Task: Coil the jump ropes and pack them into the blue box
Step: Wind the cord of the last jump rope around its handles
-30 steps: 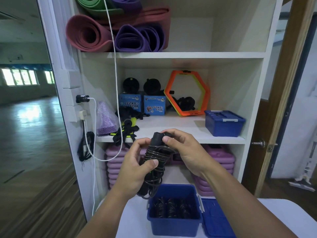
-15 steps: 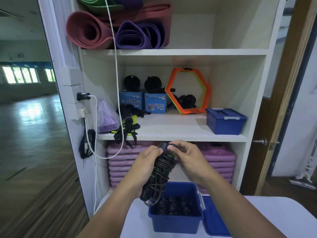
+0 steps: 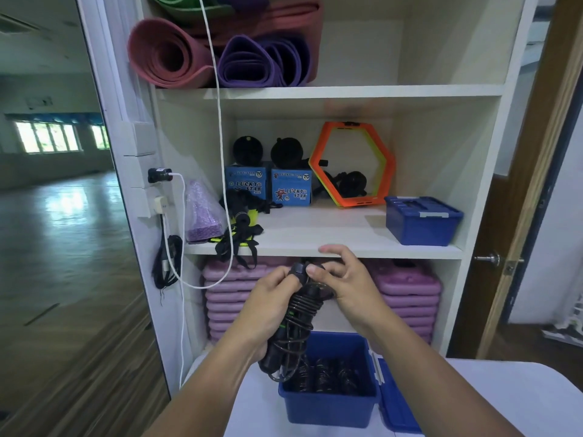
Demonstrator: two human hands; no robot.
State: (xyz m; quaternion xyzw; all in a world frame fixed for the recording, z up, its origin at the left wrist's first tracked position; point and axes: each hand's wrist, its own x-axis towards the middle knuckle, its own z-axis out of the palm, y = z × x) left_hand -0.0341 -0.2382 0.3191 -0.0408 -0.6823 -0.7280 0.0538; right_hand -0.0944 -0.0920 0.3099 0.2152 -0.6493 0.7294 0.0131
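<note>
Lower centre of frame, gripped coiled jump rope mid-bundle with left hand, pinched its top end with right hand, long axis steeply tilted, bottom end just above open blue box, nearer left hand.

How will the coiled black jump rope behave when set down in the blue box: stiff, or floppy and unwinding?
Likely floppy at its ends: a slack loop of the jump rope hangs below the left hand. The middle wraps look tight, so the bundle is probably stiff. The end under the right hand may unwind if untucked.
</note>
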